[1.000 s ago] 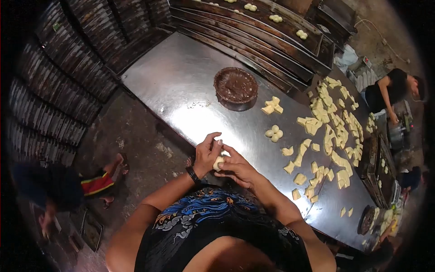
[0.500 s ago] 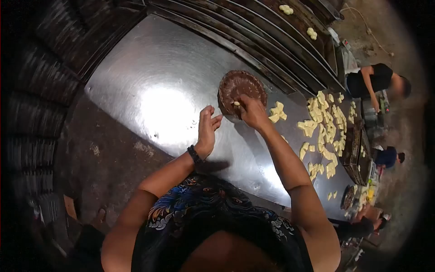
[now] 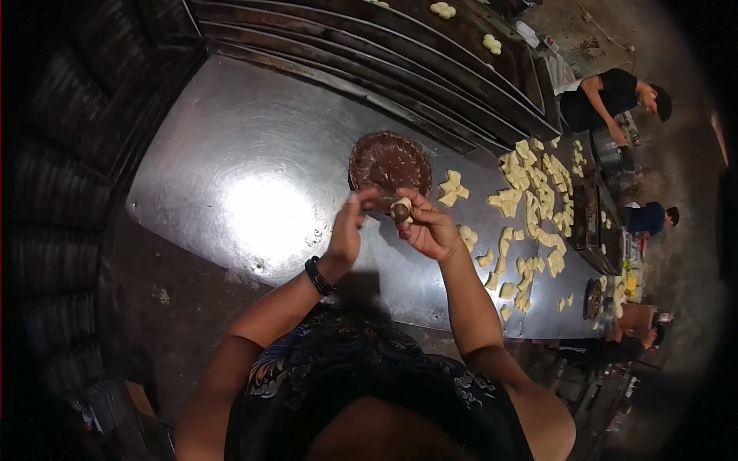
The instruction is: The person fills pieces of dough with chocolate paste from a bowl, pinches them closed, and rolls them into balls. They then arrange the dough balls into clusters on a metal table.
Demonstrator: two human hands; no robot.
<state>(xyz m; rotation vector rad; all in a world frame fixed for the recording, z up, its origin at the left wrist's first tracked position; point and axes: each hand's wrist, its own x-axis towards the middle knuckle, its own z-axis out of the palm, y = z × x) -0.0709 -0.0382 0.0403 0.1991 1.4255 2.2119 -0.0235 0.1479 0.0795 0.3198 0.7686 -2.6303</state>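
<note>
My right hand (image 3: 432,229) pinches a small piece of pale dough (image 3: 401,207) with a brown chocolate-like filling showing on it. Close beside it is my left hand (image 3: 350,230), a dark bracelet on its wrist. Its fingers stretch toward the dough piece, apart and somewhat blurred by motion. Just beyond both hands a round mass of brown paste (image 3: 388,157), its edge crusted, sits on the metal table (image 3: 307,123). A few cut pieces of pale dough (image 3: 453,189) lie to the right of the paste.
Many more dough pieces (image 3: 538,192) spread over the table's right part. Stacked dark trays (image 3: 369,58) line the far edge, the top one bearing dough lumps (image 3: 492,44). Another tray stack (image 3: 596,223) stands at the right end. Co-workers (image 3: 611,100) are at the right.
My right hand has come back from the brown paste toward me, and its dough piece now carries brown filling. My left hand has moved close to it. The view has shifted somewhat.
</note>
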